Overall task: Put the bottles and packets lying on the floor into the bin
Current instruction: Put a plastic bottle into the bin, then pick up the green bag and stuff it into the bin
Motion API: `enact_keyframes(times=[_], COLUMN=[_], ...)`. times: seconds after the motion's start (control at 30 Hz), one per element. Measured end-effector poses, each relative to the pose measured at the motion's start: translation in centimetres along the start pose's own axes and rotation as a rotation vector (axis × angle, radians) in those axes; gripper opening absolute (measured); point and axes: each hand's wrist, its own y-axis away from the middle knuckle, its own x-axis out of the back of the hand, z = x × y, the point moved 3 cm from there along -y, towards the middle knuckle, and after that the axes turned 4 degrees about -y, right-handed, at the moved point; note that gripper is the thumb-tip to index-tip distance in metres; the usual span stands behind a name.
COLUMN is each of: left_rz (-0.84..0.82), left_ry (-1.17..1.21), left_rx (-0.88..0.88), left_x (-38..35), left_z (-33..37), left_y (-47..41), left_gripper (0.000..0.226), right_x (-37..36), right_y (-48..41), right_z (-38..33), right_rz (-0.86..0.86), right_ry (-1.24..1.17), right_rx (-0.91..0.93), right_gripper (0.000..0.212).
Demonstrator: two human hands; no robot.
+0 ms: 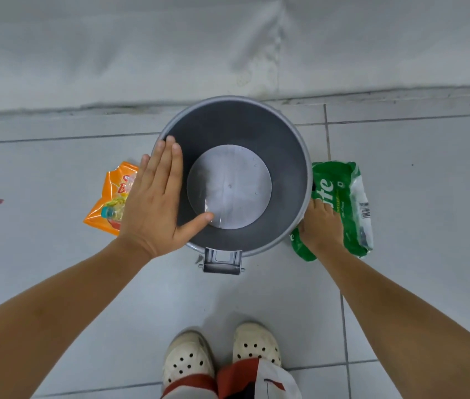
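Overhead view. I look down into the round grey bin (294, 156) standing on the tiled floor (40, 254); its inside holds nothing but its pale base disc. My left hand (156, 203) is open and flat, fingers together, above the bin's left rim, partly covering the orange packet (109, 197) lying just beside the bin. My right hand (321, 226) is down on the green packet (346, 197) touching the bin's right side, fingers curled onto its lower end. White clogs (219, 358) appear below.

Bright, even overhead light; soft shadows on the floor (55, 254); wide-angle bending toward the edges; slight overall softness, no glare.
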Motion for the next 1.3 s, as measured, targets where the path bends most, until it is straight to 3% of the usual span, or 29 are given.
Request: enact_keyframes(times=[0.07, 0.2, 0.3, 0.43, 0.53, 0.6, 0.67, 0.8, 0.9, 1.0, 1.07, 1.17, 1.23, 1.3], left_rz=[0.000, 0.001, -0.015, -0.034, -0.029, -0.031, -0.032, -0.004, 0.012, 0.022, 0.033, 0.045, 0.054, 0.065], left_ry=[0.003, -0.005, -0.019, -0.044, -0.044, -0.049, -0.059, -0.033, -0.015, -0.014, -0.009, -0.014, -0.010, -0.006], left_rx=[0.000, -0.001, 0.004, 0.005, 0.006, 0.006, 0.003, 0.003, 0.001, 0.011, 0.014, 0.010, 0.007, 0.007], left_x=[0.1, 0.2, 0.1, -0.1, -0.3, -0.4, -0.4, -0.2, -0.2, -0.3, -0.4, -0.6, -0.7, -0.8], left_z=[0.0, 0.1, 0.0, -0.3, -0.3, -0.3, -0.3, -0.2, -0.2, -0.2, -0.2, -0.3, -0.3, -0.4], left_y=[0.0, 0.0, 0.0, 0.1, 0.0, 0.0, 0.0, 0.0, 0.0, -0.1, -0.2, -0.2, -0.2, -0.2], left_gripper=[0.100, 0.100, 0.101, 0.101, 0.101, 0.102, 0.103, 0.103, 0.103, 0.104, 0.104, 0.104, 0.104, 0.104], right_x=[1.3, 5.3, 8.9, 13.4, 14.2, 13.3, 12.4, 12.1, 10.2, 6.6, 3.7, -0.3, -1.8, -2.8], right_y=[0.5, 1.6, 2.7, 4.8, 5.4, 5.3, 5.3, 4.7, 4.1, 3.4, 2.6, 2.4, 2.9, 3.1], right_z=[0.2, -0.3, -1.5, -4.7, -8.6, -10.8, -11.6, -9.2, -6.2, -3.7, -2.5, -2.4, -2.7, -2.9], right_rz=[0.080, 0.407, 0.589, 0.833, 0.728, 0.556, 0.515, 0.739, 0.824, 0.715, 0.478, 0.043, -0.081, -0.143], right_ry=[-0.156, -0.596, -0.785, -0.958, -0.892, -0.722, -0.581, -0.808, -0.996, -1.017, -0.944, -0.557, -0.512, -0.489], right_rx=[-0.128, -0.308, -0.302, -0.163, -0.025, 0.023, 0.035, 0.061, -0.145, -0.360, -0.433, -0.390, -0.396, -0.388], right_gripper=[0.042, 0.044, 0.041, 0.046, 0.047, 0.052, 0.059, 0.041, 0.029, 0.028, 0.028, 0.058, 0.075, 0.075])
